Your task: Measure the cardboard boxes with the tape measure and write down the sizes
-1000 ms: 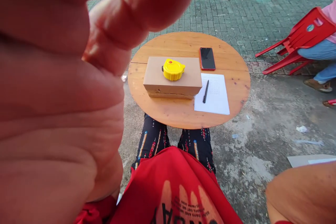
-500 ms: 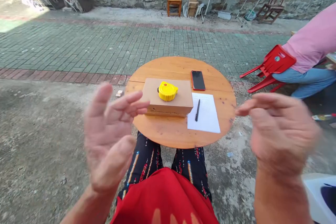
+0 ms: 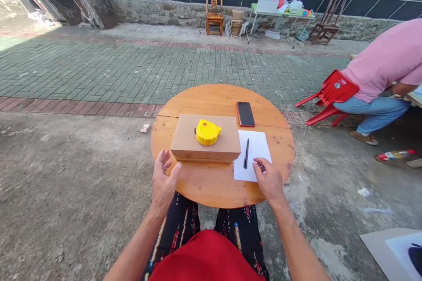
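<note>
Currently left hand [image 3: 164, 184] spread near cardboard box [image 3: 228, 135] — right hand [image 3: 268, 180] loosely curled over paper [image 3: 259, 145] (both empty)

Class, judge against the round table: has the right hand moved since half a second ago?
Yes: the right hand moved left, from right of the table to partly over the paper.

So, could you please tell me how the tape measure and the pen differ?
The tape measure is bright yellow, while the pen is black. The tape measure is chunky and rounded, whereas the pen is long and slim. The tape measure sits on the cardboard box, while the pen lies on the sheet of paper. Both rest on things set on the wooden table, and neither is being held.
</note>
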Tool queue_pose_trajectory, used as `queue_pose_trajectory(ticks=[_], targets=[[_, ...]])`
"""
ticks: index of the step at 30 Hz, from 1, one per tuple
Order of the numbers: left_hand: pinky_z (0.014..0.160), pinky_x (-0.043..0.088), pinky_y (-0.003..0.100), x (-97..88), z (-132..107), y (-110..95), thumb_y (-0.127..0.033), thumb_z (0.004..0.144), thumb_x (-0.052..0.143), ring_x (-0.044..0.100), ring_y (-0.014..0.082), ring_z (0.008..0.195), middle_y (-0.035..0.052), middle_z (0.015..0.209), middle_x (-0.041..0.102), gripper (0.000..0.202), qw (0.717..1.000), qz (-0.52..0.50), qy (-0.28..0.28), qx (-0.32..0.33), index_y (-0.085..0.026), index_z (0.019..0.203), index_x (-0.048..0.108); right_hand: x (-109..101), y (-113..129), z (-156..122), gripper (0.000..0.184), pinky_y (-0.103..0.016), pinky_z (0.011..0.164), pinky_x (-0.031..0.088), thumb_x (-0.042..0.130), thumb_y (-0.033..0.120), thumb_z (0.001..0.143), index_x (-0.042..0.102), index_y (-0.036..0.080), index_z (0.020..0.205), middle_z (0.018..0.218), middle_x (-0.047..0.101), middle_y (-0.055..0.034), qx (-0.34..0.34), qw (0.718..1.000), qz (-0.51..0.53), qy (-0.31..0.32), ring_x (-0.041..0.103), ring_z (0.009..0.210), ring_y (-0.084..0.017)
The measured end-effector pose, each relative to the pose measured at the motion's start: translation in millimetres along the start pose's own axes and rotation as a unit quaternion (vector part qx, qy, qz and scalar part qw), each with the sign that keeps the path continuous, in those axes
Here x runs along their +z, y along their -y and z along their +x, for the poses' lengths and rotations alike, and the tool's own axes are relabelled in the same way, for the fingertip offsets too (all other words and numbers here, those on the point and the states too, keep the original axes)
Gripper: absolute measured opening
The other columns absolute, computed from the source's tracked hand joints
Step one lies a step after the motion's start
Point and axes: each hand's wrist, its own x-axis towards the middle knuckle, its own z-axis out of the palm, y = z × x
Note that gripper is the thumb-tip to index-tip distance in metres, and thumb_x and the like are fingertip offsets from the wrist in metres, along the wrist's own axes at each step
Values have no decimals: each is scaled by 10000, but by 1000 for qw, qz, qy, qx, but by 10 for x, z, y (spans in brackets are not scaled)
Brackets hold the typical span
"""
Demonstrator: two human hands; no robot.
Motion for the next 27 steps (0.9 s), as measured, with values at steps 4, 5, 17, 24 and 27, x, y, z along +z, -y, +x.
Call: queue_pose_trajectory(ticks=[4, 5, 17, 24, 27], targets=[[1100, 397, 418, 152, 113, -8, -463, 882, 616, 531, 270, 1272, 111, 1378, 569, 569, 999, -20, 32, -1, -202, 1374, 498, 66, 81, 161, 270, -285, 661, 416, 505, 410, 923, 687, 211, 913, 835, 736, -59, 33, 995, -86, 37, 686, 797, -224], [1086, 411, 407, 173, 119, -14, -470, 900, 586, 554, 265, 1239, 97, 1326, 607, 506, 999, -14, 38, 3, -197, 1323, 542, 86, 109, 203, 267, -292, 653, 404, 516, 411, 919, 684, 204, 901, 836, 737, -76, 40, 993, -107, 43, 690, 803, -240], [1056, 420, 372, 208, 79, 163, -485, 969, 461, 553, 249, 1214, 75, 1249, 634, 403, 995, 91, 16, 34, -217, 1246, 578, 15, 100, 296, 260, -309, 638, 394, 479, 371, 930, 679, 205, 915, 872, 754, -121, 84, 969, -207, 103, 713, 843, -275], [1015, 443, 384, 230, 78, 167, -484, 970, 455, 575, 248, 1151, 67, 1156, 649, 367, 996, 83, 14, 40, -222, 1189, 589, 16, 85, 319, 305, -297, 606, 381, 483, 452, 946, 673, 217, 906, 845, 748, -88, 62, 974, -195, 93, 707, 807, -269], [1029, 431, 403, 225, 80, 190, -456, 976, 454, 571, 250, 1145, 77, 1156, 644, 353, 995, 83, 14, 48, -212, 1194, 586, -86, 100, 251, 303, -291, 576, 386, 523, 492, 911, 663, 237, 824, 748, 716, -34, 28, 993, -110, 40, 676, 715, -236]])
